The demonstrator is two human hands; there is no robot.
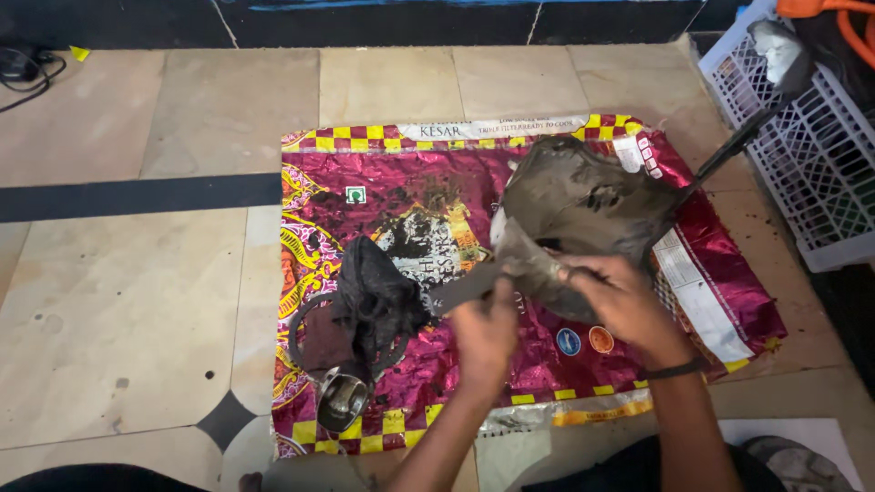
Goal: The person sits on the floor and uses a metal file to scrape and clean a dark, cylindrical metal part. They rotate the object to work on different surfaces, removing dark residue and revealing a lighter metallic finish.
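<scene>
A person seated on a tiled floor (137, 301) works a grimy grey rag (574, 205) with both bare hands above a flattened magenta-and-yellow foil sack (437, 182) spread as a mat. The right hand (624, 301), a dark band at its wrist, is closed on the rag's lower edge, fingers curled into the soiled cloth. The left hand (488, 333) pinches a dark strip (465, 290) that runs out from the rag's lower left side, its fingers closed narrowly around it. The rag is held bunched over the right-hand half of the sack, clear of its surface as far as can be told.

On the sack's left half lies a crumpled black cloth (378, 296), with a dark ring-shaped part (314, 337) just beside it and a small shiny metal cup-like piece (342, 401) near the sack's lower left corner. Dark grit is scattered over the foil. To the right of the sack stands a white plastic lattice basket (802, 146), and a black rod (734, 146) slants from behind the rag toward it. A black cable (27, 73) lies on the floor well to the left of the sack.
</scene>
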